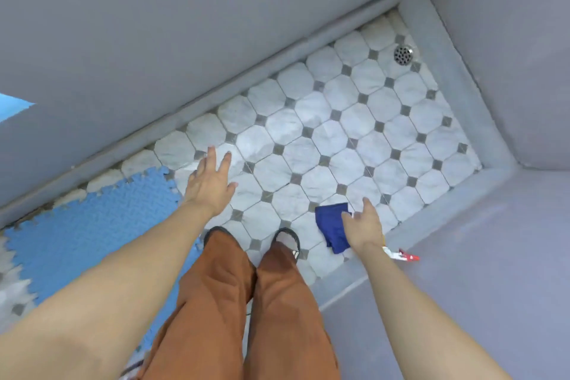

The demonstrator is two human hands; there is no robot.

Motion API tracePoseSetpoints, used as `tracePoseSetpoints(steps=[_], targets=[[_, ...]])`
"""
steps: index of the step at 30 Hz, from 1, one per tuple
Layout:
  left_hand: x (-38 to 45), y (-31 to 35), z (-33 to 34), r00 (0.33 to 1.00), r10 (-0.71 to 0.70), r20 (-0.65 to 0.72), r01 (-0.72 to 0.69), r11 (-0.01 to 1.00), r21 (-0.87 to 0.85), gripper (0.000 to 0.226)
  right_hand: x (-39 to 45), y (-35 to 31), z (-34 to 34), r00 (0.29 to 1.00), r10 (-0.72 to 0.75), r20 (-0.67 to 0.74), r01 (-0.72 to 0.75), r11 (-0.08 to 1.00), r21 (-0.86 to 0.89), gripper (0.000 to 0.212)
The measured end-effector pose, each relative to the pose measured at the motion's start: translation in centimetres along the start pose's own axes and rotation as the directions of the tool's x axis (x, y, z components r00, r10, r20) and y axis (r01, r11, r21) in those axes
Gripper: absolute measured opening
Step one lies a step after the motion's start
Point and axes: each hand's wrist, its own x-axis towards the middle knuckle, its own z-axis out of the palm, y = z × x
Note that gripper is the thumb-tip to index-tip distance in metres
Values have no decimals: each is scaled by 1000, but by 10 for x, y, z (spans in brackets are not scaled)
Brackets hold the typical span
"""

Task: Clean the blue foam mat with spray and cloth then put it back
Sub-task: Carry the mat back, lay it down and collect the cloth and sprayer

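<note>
A light blue foam mat [89,225] with jigsaw edges lies on the tiled floor at the lower left, partly under my left arm. My left hand [211,180] hovers open, fingers spread, over bare tiles just right of the mat's corner. A dark blue cloth [333,227] lies crumpled on the tiles by my right foot. My right hand [365,225] is open right over the cloth's edge; contact is unclear. A spray bottle [404,255] with a red nozzle peeks out from behind my right wrist, mostly hidden.
Grey walls [154,25] close in the narrow tiled floor [354,120] on the left and far right. A round metal drain [403,54] sits in the far corner. A raised grey ledge [478,256] runs along the right. My feet and brown trousers [246,302] fill the bottom centre.
</note>
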Motion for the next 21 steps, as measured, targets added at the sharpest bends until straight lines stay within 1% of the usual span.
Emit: tracePoseSetpoints(steps=[2, 5, 7, 10, 13, 15, 18, 21], targets=[[2, 46, 6, 999, 28, 15, -28, 1000, -3, 67, -3, 38, -20, 990, 139, -12, -134, 971, 198, 55], [4, 113, 21, 990, 123, 75, -125, 992, 16, 63, -8, 93, -36, 937, 350, 15, -320, 840, 438, 47], [7, 150, 38, 969, 207, 135, -214, 976, 43, 59, -5, 128, -30, 895, 445, 21, -387, 755, 529, 46], [24, 192, 68, 916, 329, 229, -357, 930, 93, 54, 8, 160, -13, 824, 565, 29, -462, 642, 612, 50], [63, 219, 108, 869, 387, 309, -457, 868, 195, 49, 40, 178, 14, 797, 603, 25, -443, 557, 703, 56], [93, 232, 140, 858, 393, 330, -478, 846, 236, 45, 72, 189, 35, 792, 611, 3, -397, 512, 762, 57], [131, 251, 198, 861, 377, 340, -464, 857, 225, 42, 120, 205, 65, 770, 637, -44, -305, 428, 851, 54], [166, 266, 267, 846, 392, 362, -485, 848, 215, 42, 171, 232, 94, 708, 696, -121, -188, 351, 917, 54]])
